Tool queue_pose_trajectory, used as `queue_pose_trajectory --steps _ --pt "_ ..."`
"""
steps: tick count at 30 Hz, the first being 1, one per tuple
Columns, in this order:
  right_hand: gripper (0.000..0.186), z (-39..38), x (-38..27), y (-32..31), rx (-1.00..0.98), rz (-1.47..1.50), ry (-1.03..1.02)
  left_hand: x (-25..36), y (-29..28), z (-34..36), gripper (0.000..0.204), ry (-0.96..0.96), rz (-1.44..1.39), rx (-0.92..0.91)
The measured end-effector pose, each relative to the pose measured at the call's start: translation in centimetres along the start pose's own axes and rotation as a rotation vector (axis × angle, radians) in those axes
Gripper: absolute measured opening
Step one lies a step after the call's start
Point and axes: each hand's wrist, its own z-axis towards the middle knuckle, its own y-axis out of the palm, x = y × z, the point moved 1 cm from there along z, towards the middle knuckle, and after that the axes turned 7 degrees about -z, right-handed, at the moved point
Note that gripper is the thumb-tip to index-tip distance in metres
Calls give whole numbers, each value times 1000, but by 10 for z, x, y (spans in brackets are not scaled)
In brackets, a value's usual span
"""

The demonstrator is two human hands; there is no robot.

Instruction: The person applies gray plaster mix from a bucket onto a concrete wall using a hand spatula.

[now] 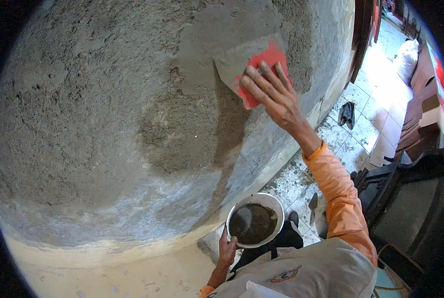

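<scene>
My right hand (274, 97) grips a red flat spreader (274, 52), its far part coated in grey plaster, against the wall (83, 99). Smooth wet plaster (202, 39) lies around the spreader's upper left side, while rougher, coarse plaster covers the wall farther left. A darker damp patch (177, 129) shows below and left of the tool. Low in front of my body, my left hand (227, 248) holds a white bowl (280, 208) by its left rim. Dark grey wet mix (254, 223) lies inside the bowl.
White floor tiles (366, 131) at the right are splattered with grey. A pointed trowel (313, 206) and a crumpled black piece (348, 114) lie there. Dark furniture (411, 193) stands on the right, with a white sack (406, 57) farther back. A wooden door frame (362, 39) borders the wall.
</scene>
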Motion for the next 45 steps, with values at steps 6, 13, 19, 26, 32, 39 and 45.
queue_pose_trajectory --steps 6,13,19,26,32,39,45 --pt "57 -62 -10 9 -88 53 52 50 25 -11 67 -237 -106 59" --pt "58 21 -5 -27 190 110 106 37 28 -7 74 -223 -86 16" --pt "59 43 -56 3 120 130 79 12 10 3 74 -102 36 7" --pt "49 -52 -77 -23 -84 249 92 49 29 -5 69 -126 -36 -7" --pt "41 54 34 -48 513 140 378 30 21 -6 70 -85 -25 -67" --pt "47 98 -20 -34 398 131 487 33 6 -15 74 -215 -81 -44" --pt "55 70 -136 -27 285 144 432 5 -18 -16 73 -126 -70 -113"
